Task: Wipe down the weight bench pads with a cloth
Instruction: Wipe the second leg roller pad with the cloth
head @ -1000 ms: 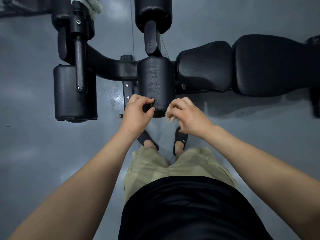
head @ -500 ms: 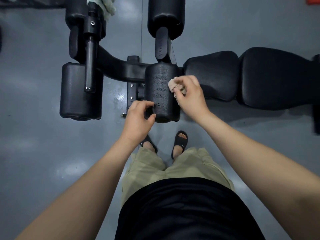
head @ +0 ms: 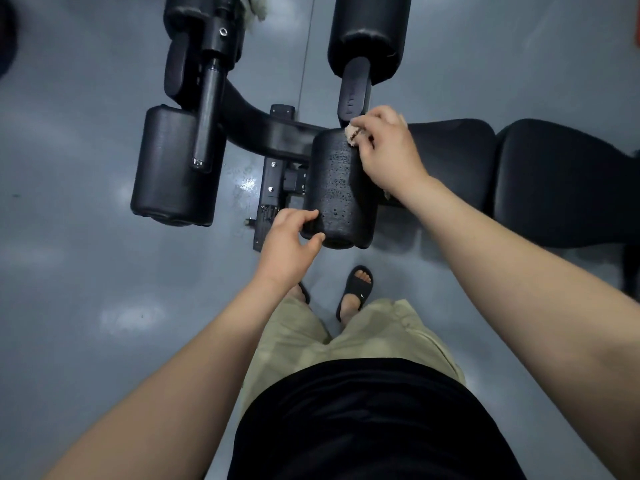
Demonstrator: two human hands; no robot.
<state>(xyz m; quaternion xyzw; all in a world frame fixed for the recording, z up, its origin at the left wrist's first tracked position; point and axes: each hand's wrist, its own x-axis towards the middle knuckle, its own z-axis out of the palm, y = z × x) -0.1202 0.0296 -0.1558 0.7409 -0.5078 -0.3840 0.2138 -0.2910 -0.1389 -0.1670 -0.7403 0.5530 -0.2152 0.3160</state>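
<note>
Shows, from above, right hand pinching a small tan cloth against the far end of a black roller pad, left hand gripping that pad's near end, bench seat pad just right of it

No word or number is legible. Faint raised marks, possibly lettering, run along the black flat metal upright arm at 12 o'clock; they cannot be read. A small white logo-like mark sits on the strap of the black rubber slide sandal at 5 o'clock, too small to identify. The dimples on the black cylindrical foam roller pad, just toward 12 o'clock from centre, are texture, not characters.
</note>
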